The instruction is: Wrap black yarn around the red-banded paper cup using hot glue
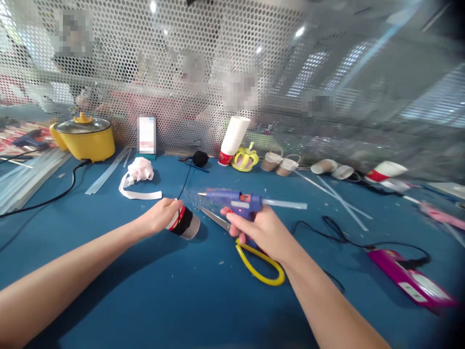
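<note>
My left hand (167, 213) is closed around a paper cup (187, 224) that lies tilted, its base facing right. Black yarn is wound round part of the cup, and a strand runs up to a black yarn ball (200, 159) at the back. In my right hand (265, 230) is a blue glue gun (236, 198), its nozzle pointing left and a clear glue stick (285, 204) sticking out behind. Scissors with yellow handles (259, 271) lie beneath that hand, which partly hides them. The nozzle is apart from the cup.
A yellow electric pot (89, 140), glue sticks (34, 179), a phone (147, 135) and crumpled white ribbon (140, 169) are at left. Stacked cups (234, 138), a yellow pumpkin-like craft (245, 157) and small baskets (271, 161) line the mesh. A purple power strip (410, 278) lies right.
</note>
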Tool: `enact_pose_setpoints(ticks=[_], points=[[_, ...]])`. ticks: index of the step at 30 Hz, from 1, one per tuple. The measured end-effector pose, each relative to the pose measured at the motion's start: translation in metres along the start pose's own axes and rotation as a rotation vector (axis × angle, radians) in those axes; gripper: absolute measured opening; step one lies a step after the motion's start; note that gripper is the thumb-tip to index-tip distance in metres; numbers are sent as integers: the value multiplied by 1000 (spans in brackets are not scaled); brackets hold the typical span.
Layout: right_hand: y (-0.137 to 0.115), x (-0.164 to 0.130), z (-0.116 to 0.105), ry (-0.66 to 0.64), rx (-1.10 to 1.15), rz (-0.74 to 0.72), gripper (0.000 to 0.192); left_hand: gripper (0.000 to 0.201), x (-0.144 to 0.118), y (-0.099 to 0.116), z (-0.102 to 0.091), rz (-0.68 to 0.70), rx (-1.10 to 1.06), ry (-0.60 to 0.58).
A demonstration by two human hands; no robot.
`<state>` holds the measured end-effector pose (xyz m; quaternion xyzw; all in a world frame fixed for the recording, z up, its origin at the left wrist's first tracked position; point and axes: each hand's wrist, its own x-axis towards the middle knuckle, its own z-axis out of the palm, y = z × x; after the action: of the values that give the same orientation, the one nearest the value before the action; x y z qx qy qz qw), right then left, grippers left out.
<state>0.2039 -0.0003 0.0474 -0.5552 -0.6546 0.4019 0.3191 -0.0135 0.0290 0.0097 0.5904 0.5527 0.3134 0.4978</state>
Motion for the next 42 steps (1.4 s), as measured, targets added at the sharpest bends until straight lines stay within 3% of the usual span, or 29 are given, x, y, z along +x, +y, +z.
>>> enact_pose_setpoints(ticks=[7,16,42], points=[[-6,-15,18,-97,-183,80,20,30,3,-5,2,30,30,13],[-3,-18,26,15,-443,-257,17,33,6,-8,3,34,37,12],[-20,-29,31,-42,-573,-289,12,31,6,-10,4,33,74,53]])
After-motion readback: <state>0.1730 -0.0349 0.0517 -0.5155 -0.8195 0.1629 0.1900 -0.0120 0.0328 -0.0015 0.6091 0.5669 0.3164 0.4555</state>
